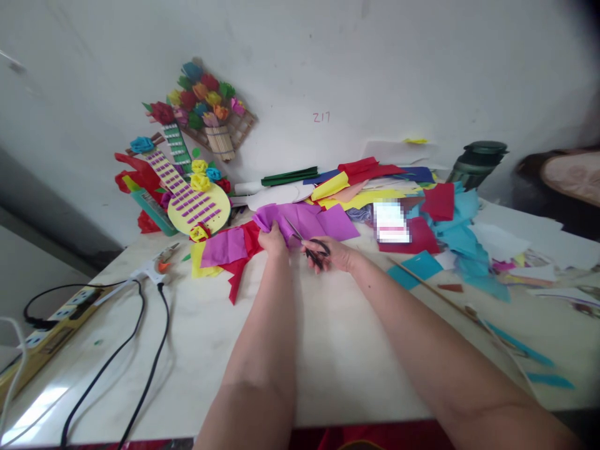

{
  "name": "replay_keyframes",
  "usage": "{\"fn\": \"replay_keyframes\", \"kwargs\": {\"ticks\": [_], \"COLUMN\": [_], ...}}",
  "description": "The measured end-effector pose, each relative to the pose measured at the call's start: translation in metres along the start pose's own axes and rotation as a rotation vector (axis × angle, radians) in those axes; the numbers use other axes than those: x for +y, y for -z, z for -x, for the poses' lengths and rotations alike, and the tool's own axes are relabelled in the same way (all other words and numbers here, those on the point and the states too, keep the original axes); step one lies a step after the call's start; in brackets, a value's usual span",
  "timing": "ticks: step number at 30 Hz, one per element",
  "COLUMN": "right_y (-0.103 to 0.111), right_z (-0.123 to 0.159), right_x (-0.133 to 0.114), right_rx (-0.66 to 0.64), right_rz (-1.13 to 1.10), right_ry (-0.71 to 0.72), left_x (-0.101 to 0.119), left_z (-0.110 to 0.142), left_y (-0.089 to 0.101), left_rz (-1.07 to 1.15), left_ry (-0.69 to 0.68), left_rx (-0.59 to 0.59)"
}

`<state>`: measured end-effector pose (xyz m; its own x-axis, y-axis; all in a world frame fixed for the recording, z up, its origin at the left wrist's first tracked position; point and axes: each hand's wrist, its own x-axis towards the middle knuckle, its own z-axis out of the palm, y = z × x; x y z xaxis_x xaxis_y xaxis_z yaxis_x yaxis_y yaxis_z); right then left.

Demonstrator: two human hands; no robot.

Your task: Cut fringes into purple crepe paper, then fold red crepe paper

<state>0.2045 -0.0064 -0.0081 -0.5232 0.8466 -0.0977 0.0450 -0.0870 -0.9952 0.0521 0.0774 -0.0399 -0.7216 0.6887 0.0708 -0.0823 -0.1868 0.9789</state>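
Observation:
My left hand (272, 240) is closed on a sheet of purple paper (300, 219), which is bunched up under the fingers. Black-handled scissors (317, 249) are in my right hand (328, 253), their blades pointing up and left across the purple paper. Whether the blades have the paper between them I cannot tell. Left of my left hand lie another piece of purple paper (225, 246), red paper (237, 275) with a jagged edge, and yellow paper (201, 265).
Paper flowers and a yellow guitar-shaped craft (180, 215) stand at the back left. A glue gun (154, 269) and power strip (56, 331) with cables lie left. Coloured paper stacks (347, 187), a green bottle (475, 164), blue scraps (462, 237) and a stick (431, 290) are right.

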Motion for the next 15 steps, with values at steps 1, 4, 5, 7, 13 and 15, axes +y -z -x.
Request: {"fn": "replay_keyframes", "kwargs": {"ticks": [1, 4, 5, 7, 13, 15], "right_y": [-0.0006, -0.0015, -0.0018, -0.0024, -0.005, -0.0057], "right_z": [-0.0007, -0.0027, -0.0032, -0.0038, -0.0047, -0.0051], "right_x": [0.0004, 0.0023, 0.003, 0.004, 0.0044, 0.0044], "right_rx": [0.006, 0.026, 0.031, 0.041, 0.066, 0.073], "right_rz": [-0.003, -0.012, -0.016, -0.027, -0.037, -0.034], "right_ry": [0.0, 0.006, 0.008, 0.007, 0.022, 0.02], "left_x": [0.0003, 0.0034, 0.0049, 0.0075, 0.0066, 0.0048], "left_z": [0.0001, 0.0013, 0.0019, 0.0032, 0.003, 0.0017], "left_y": [0.0003, 0.0017, 0.0023, 0.0031, 0.0025, 0.0021], "left_rz": [-0.015, -0.072, -0.086, -0.099, -0.106, -0.119], "left_ry": [-0.013, -0.03, -0.029, -0.024, -0.018, -0.022], "left_rx": [0.003, 0.009, 0.011, 0.017, 0.027, 0.033]}}
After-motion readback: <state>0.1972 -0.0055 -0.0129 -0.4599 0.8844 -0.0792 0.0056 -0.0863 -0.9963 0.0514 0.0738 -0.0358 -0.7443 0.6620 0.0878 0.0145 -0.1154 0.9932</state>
